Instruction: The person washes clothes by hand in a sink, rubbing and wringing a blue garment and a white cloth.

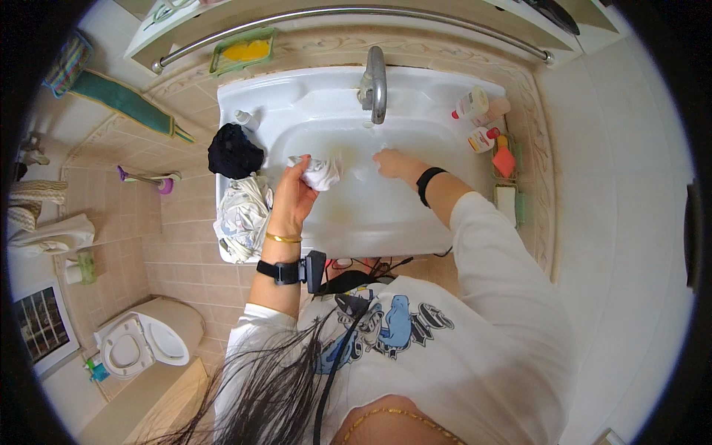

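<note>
My left hand [296, 192] grips a bunched white cloth [324, 174] over the left part of a white ceramic washbasin [384, 222]. Cloudy water appears to stand in the bowl. Right of the cloth and apart from it, my right hand [394, 163] reaches down to the water below the faucet. Its fingertips are partly hidden, so whether they hold anything is unclear. A chrome faucet [377, 83] rises at the back of the basin. On the left rim lie a crumpled black garment [235, 151] and, nearer me, a white printed garment [243, 219].
A small white bottle [246, 120] stands behind the black garment. Several bottles [473, 104] crowd the right back corner, beside a red sponge [504, 162] and a soap dish [505, 201]. Above the back ledge runs a metal rail [356, 10]. A toilet [150, 339] sits at lower left.
</note>
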